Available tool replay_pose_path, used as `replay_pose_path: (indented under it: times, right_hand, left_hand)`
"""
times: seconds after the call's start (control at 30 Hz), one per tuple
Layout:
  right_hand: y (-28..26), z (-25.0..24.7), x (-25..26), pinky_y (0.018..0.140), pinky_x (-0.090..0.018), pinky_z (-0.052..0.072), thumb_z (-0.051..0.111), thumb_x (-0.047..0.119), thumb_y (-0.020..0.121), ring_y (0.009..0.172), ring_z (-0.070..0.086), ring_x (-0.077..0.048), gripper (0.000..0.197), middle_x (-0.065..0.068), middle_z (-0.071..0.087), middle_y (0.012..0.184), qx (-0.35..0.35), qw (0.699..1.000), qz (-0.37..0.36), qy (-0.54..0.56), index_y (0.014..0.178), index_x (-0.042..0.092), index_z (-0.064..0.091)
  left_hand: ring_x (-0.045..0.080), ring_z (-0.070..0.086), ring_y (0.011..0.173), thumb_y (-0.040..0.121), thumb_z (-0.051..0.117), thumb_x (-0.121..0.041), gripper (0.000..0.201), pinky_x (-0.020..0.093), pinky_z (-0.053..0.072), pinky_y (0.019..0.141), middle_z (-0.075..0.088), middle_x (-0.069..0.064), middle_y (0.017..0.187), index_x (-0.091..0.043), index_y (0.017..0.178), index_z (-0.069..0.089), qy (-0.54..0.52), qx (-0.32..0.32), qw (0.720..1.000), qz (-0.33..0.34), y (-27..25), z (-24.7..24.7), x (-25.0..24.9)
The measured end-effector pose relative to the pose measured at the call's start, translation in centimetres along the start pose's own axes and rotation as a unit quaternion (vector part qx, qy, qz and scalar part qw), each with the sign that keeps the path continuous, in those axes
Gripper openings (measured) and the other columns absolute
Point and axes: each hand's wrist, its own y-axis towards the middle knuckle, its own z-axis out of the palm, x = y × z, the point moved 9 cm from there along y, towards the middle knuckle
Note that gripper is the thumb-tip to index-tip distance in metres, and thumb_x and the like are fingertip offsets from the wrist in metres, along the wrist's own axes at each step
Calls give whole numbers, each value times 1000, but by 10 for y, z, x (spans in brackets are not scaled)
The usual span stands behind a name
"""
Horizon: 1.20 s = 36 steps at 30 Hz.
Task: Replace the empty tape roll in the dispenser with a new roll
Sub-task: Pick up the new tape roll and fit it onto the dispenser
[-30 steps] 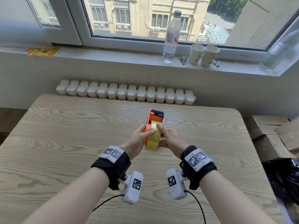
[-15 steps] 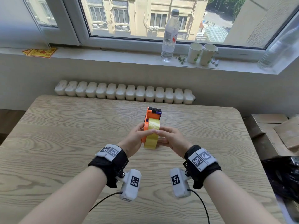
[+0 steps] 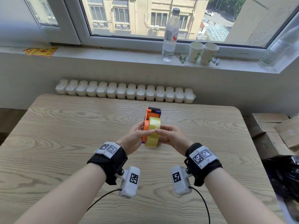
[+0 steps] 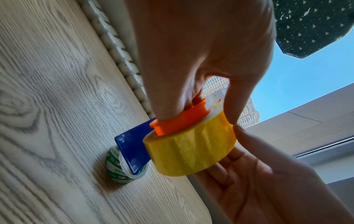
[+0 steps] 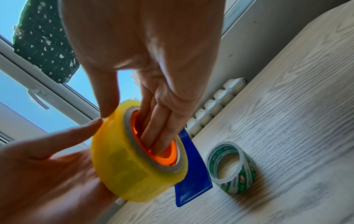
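An orange tape dispenser (image 3: 151, 113) with a blue blade plate (image 4: 132, 148) is held just above the wooden table (image 3: 64, 135). A full yellow tape roll (image 3: 153, 126) sits on its orange hub (image 5: 168, 156). My left hand (image 3: 142, 129) grips the dispenser's orange side, its thumb on the roll (image 4: 191, 148). My right hand (image 3: 161, 131) has its fingers (image 5: 159, 133) pushed into the hub and its thumb on the roll's outer face (image 5: 124, 166). The empty roll (image 5: 231, 168), a green-printed core, lies on the table just beyond; the head view hides it.
A white radiator (image 3: 124, 92) runs behind the table's far edge. On the windowsill stand a water bottle (image 3: 169, 33) and two paper cups (image 3: 196, 51). Cardboard boxes (image 3: 275, 126) and a black bag (image 3: 283, 175) lie off the table's right side.
Both hands have stayed on the dispenser and the yellow roll, shifting slightly. The two thumbs have come together on top of the roll.
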Motion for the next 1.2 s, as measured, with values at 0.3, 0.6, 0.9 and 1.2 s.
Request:
replay_pose_path:
  times: [0.3,0.6,0.9,1.2]
  right_hand:
    - [-2,1,4,74,-28,59,52,15,92,83,71,-21,31,-15,69,106,-20,1000,-9,2,117,-1,60]
    - [0,4,4,74,-36,58,49,20,94,81,70,-24,23,-12,69,96,-39,998,-17,-48,106,6,63]
    - [3,1,-5,65,-31,58,46,20,95,70,68,-18,21,-9,67,87,-48,998,4,-40,96,8,62]
    - [6,-3,-4,83,-43,54,47,18,95,92,65,-35,31,-26,65,108,-61,997,2,-54,109,-5,62]
  left_hand:
    - [22,62,92,81,57,7,45,28,54,77,62,13,105,1,124,47,35,-3,999,-1,0,-3,-1]
    - [28,58,103,69,66,-6,60,40,47,89,59,17,112,1,125,46,55,-10,998,-10,-4,-6,-1]
    - [23,60,97,80,60,6,45,26,54,77,60,15,111,3,122,47,86,-19,996,-10,-4,-9,2]
    - [31,59,102,75,68,3,46,46,47,93,59,24,114,2,117,51,83,-49,995,-6,-2,-15,5]
